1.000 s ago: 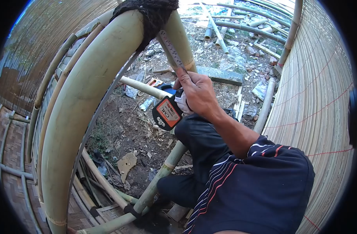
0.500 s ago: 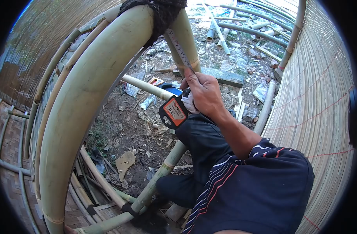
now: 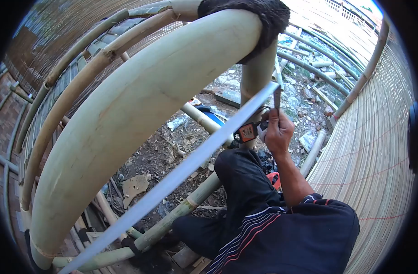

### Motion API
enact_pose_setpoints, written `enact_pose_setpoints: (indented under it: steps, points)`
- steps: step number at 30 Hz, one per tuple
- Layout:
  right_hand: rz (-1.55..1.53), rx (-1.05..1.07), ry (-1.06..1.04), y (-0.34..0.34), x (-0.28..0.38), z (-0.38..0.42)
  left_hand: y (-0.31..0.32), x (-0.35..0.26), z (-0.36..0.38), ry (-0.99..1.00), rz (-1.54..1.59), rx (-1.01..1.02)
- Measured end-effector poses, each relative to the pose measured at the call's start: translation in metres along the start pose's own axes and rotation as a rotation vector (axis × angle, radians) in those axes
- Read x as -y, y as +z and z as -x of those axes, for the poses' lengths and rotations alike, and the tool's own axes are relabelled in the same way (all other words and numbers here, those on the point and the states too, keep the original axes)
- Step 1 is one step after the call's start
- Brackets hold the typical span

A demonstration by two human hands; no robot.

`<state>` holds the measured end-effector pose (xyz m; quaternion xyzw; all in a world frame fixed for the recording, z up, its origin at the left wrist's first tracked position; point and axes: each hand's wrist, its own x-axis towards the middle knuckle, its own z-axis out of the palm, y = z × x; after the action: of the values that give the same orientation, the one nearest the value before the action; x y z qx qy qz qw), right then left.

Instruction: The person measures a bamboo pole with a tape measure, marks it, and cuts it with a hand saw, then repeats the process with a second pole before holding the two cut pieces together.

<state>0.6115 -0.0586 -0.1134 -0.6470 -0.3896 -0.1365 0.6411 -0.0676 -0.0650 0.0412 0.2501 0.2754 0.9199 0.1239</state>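
My right hand (image 3: 279, 132) is closed round a tape measure (image 3: 247, 133) with an orange and black label, thumb up against its blade. The pale metal blade (image 3: 181, 171) runs out straight from the lower left to a bend above the hand, then drops to the thumb. It passes in front of a thick, curved bamboo pole (image 3: 140, 91), whose upper end is bound with dark fibre (image 3: 263, 23). Of my left hand, at most a skin-coloured sliver shows at the bottom edge by the blade; its fingers cannot be made out.
A bamboo rail (image 3: 190, 205) crosses below, beside my bent leg (image 3: 245, 178). Slender curved poles (image 3: 58, 109) stand behind the thick one. A slatted screen (image 3: 368, 182) rises on the right. Rubble and cut bamboo (image 3: 327, 73) lie on the ground beyond.
The blade has moved off the thick pole's inner edge and now stretches across in front of it. My right hand, still holding the tape measure, appears farther right and lower. The view has shifted.
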Motion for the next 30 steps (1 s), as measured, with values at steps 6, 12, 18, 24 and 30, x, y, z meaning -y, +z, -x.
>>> enact_pose_setpoints:
  steps: [6, 12, 18, 24, 30]
  points:
    - [-0.117, -0.277, -0.074, -0.017, -0.044, -0.042, 0.019, -0.02, 0.009, 0.23, -0.295, -0.101]
    - [0.117, -0.022, -0.066, -0.09, 0.003, -0.144, 0.026, -0.029, 0.007, 0.234, -0.262, -0.096]
    - [0.771, -0.304, -0.186, -0.11, 0.103, -0.216, 0.04, -0.036, -0.003, 0.243, -0.255, -0.115]
    - [0.952, -0.151, -0.387, -0.07, 0.177, -0.287, 0.057, -0.046, -0.024, 0.2, -0.241, -0.142]
    - [1.066, 0.083, -0.305, -0.014, 0.22, -0.284, 0.141, -0.051, -0.002, -0.017, -0.42, -0.289]
